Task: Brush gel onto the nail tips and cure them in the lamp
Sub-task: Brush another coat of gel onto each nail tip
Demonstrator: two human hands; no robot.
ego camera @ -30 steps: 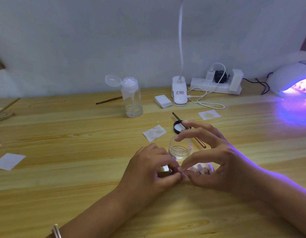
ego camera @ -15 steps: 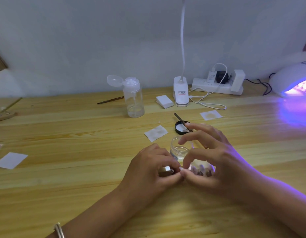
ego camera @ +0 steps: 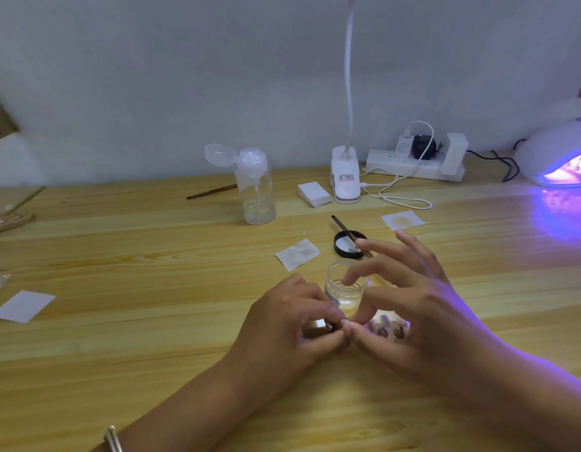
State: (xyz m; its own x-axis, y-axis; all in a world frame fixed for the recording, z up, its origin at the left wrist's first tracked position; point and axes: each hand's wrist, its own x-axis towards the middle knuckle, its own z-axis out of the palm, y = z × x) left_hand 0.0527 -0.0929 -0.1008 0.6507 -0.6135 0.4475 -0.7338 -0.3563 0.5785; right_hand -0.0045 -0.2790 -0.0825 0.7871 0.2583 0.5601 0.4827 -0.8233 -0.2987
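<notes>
My left hand (ego camera: 289, 324) and my right hand (ego camera: 416, 318) meet fingertip to fingertip low on the wooden table. The left thumb and forefinger pinch the end of a small nail tip strip (ego camera: 319, 323). The right thumb and forefinger pinch the same spot, with the other fingers spread above. Several nail tips (ego camera: 387, 328) show under my right palm. An open clear gel jar (ego camera: 344, 287) stands just behind my fingers. Its black lid (ego camera: 343, 243) lies further back, and a brush (ego camera: 338, 223) rests across it. The curing lamp (ego camera: 558, 158) glows violet at the far right.
A clear pump bottle (ego camera: 255, 190) with its cap flipped open stands at the back, with a second brush (ego camera: 211, 191) to its left. Wipes (ego camera: 297, 254) lie around. A clip lamp base (ego camera: 345, 182), power strip (ego camera: 409, 163) and cable line the wall.
Both hands have stayed pinched together at the same spot. My right hand's free fingers have spread and lifted a little. The view has shifted slightly.
</notes>
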